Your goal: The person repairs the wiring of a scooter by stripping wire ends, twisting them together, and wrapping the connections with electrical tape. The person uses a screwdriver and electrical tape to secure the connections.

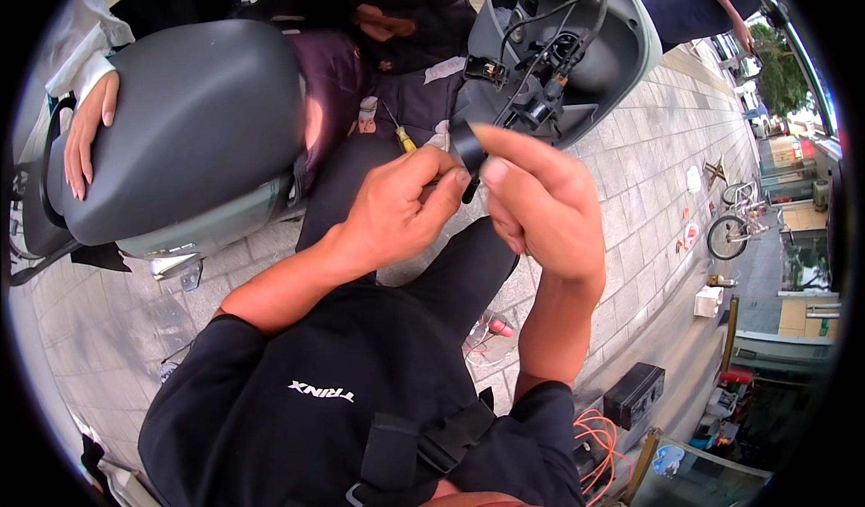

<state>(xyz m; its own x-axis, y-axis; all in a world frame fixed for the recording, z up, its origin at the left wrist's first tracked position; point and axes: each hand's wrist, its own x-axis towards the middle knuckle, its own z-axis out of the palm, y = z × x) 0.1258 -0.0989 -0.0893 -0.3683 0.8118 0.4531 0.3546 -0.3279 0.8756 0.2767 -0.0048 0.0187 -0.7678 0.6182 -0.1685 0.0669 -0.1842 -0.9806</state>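
My left hand [401, 203] pinches a small dark cylinder-like piece [468, 149] between thumb and fingers. My right hand [548, 205] is curled on its other side, thumb and forefinger closed against it; the forefinger is slightly blurred. What exactly the piece is cannot be made out. Just beyond my hands is the scooter's open grey front compartment [615, 73], with black cables and a dark connector [487, 71] exposed. A screwdriver with a yellow handle [405, 138] lies on dark fabric beside my left hand.
A scooter seat [198, 120] stands at the left, another person's hand [93, 133] resting on it. Another person's arm [721, 7] hangs at the upper right. Grey paving [622, 237] surrounds me. A black box [634, 395], orange cable [602, 444] and bicycle [732, 228] are at the right.
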